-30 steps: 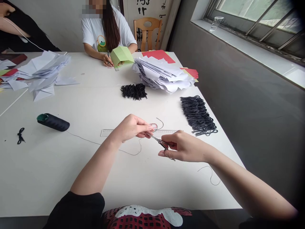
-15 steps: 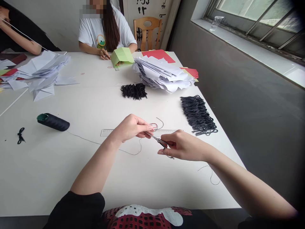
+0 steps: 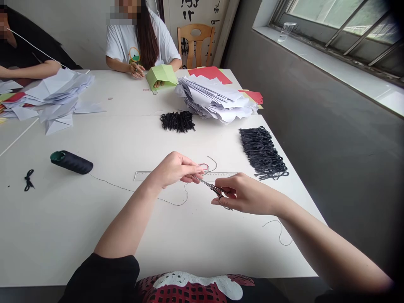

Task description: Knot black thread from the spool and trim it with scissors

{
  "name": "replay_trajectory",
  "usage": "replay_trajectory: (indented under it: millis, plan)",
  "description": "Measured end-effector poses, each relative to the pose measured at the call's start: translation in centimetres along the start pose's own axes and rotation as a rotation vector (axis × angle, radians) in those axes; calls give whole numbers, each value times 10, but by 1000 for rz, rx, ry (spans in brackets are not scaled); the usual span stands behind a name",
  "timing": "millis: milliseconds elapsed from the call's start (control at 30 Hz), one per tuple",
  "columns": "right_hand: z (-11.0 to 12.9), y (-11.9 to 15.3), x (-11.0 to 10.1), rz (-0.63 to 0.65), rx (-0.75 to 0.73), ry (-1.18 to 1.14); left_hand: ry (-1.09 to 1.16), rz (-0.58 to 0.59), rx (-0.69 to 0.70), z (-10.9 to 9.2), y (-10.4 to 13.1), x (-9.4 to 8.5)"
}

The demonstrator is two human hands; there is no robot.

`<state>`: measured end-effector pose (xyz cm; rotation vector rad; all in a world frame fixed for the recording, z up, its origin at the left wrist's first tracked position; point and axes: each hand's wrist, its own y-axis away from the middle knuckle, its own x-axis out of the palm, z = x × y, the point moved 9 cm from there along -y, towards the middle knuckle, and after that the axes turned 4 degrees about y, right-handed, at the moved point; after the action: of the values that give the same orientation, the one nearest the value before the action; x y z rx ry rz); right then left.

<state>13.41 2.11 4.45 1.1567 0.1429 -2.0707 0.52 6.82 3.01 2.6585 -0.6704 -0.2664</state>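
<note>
Over the ruler, my left hand (image 3: 178,170) pinches a dark thread (image 3: 213,165) whose loose end curls out to the right of the fingertips. My right hand (image 3: 243,193) grips small metal scissors (image 3: 215,188) by the handles. The scissor tips reach in at the left fingertips, close to the thread; whether they touch it I cannot make out. The clear ruler (image 3: 142,176) lies flat beneath, partly covered by the left hand. A thread runs across the table from a black spool (image 3: 75,162) at the left toward the left wrist.
A bundle of black cord loops (image 3: 263,152) lies at the right, a smaller one (image 3: 177,121) farther back. A loose thread (image 3: 280,231) is near the right forearm. A paper stack (image 3: 217,99) stands behind. Across the table a person (image 3: 154,38) handles green paper (image 3: 162,75).
The scissors and my right hand have shifted very slightly right; my left hand holds its place. The co-worker at the far left has lowered an arm to the table.
</note>
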Motion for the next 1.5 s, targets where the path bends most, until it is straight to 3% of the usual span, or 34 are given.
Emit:
replay_trajectory:
  millis: [167, 400, 567, 933, 1000, 1100, 1167, 1233, 1367, 1500]
  plan:
    - [-8, 6, 12, 67, 34, 92, -30, -28, -4, 1, -1, -3]
    - [-17, 5, 55, 164, 74, 219, -47, -31, -5, 2, -2, -3]
    - [-17, 4, 80, 210, 3, 343, -38, -24, -8, -1, 0, -2]
    - [-4, 8, 92, 124, -163, 424, -194, 79, -22, 2, 2, 4]
    - [1, 7, 80, 23, -172, 369, -214, 79, -22, 2, 4, 3]
    - [15, 8, 35, -358, -219, 319, -221, 67, -34, 2, 5, 2]
    - [33, 15, 5, -654, -305, 443, -200, 59, -54, 3, 5, 1]
    - [55, 21, -7, -834, -422, 665, -173, 67, -71, 6, 4, 2]
    - [80, 16, -1, -892, -622, 986, -133, 101, -88, 7, 3, 4]
    - [81, 7, 7, -884, -628, 1111, -116, 99, -86, 6, 3, 3]
